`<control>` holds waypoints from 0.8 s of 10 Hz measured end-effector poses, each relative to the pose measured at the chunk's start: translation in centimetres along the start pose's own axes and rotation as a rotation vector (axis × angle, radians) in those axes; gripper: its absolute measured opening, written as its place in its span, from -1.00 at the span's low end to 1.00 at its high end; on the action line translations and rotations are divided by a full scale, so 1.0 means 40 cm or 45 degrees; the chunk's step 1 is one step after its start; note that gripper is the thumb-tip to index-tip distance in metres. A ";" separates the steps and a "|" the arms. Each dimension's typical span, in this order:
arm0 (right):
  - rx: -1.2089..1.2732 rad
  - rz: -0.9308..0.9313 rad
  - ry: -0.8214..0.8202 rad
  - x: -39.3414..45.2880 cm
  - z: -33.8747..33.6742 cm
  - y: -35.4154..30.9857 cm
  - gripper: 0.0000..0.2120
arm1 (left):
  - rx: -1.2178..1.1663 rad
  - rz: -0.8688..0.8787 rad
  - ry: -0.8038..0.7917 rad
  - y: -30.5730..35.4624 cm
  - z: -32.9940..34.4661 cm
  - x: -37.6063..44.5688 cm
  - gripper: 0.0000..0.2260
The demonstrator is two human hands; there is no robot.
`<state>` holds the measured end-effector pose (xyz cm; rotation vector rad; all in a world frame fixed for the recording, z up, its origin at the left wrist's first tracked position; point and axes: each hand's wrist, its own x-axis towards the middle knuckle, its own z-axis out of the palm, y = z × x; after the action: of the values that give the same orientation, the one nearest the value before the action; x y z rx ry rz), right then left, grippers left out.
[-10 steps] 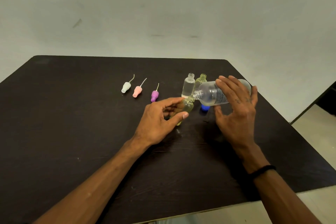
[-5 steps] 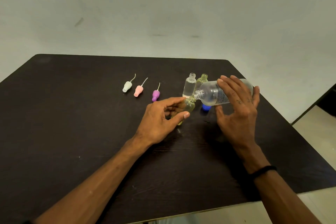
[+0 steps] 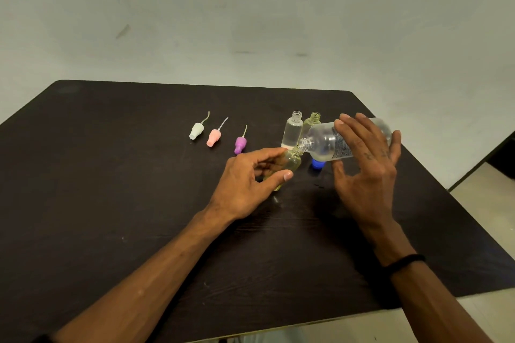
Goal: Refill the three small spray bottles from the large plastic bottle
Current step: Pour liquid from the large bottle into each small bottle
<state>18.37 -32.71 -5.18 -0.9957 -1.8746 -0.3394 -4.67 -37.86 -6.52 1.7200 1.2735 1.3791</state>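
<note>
On the dark bench point(image 3: 111, 203) the large plastic bottle point(image 3: 331, 145) lies tipped nearly flat in the right hand point(image 3: 365, 164), fingers wrapped over its barrel; thin-walled, it would likely buckle if squeezed, so mid-body is the sensible hold. Its neck meets the small spray bottle point(image 3: 291, 164) pinched in the left hand point(image 3: 250, 175), light, smooth, probably slippery if wet. Two more open bottles point(image 3: 292, 131) stand just behind.

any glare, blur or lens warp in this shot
Head view: soft even light; hands cast only faint shadows on the dark table. Wide-angle warp bows the table's far edge. Slight softness on the small bottle in the left hand; no strong glare.
</note>
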 end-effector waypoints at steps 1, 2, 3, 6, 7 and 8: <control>-0.005 -0.002 0.001 0.000 0.000 0.000 -0.26 | -0.004 0.000 -0.002 0.001 0.000 -0.001 -0.59; -0.006 -0.003 0.005 -0.001 0.001 0.001 -0.25 | -0.010 -0.007 -0.001 0.001 0.001 0.000 -0.59; -0.008 -0.010 0.008 -0.001 0.001 0.003 -0.25 | -0.005 -0.005 -0.009 0.001 0.001 -0.001 -0.59; -0.004 -0.020 0.029 -0.001 0.001 0.002 -0.29 | -0.004 -0.011 -0.004 0.000 0.002 -0.003 -0.58; -0.003 -0.017 0.032 -0.002 0.001 0.001 -0.30 | -0.004 -0.012 -0.005 0.001 0.003 -0.003 -0.58; 0.000 -0.019 0.031 -0.002 0.001 0.000 -0.30 | -0.006 -0.012 -0.009 0.003 0.001 -0.004 -0.58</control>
<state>18.34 -32.73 -5.25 -0.9742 -1.8607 -0.3587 -4.58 -38.03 -6.50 1.7121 1.2718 1.3682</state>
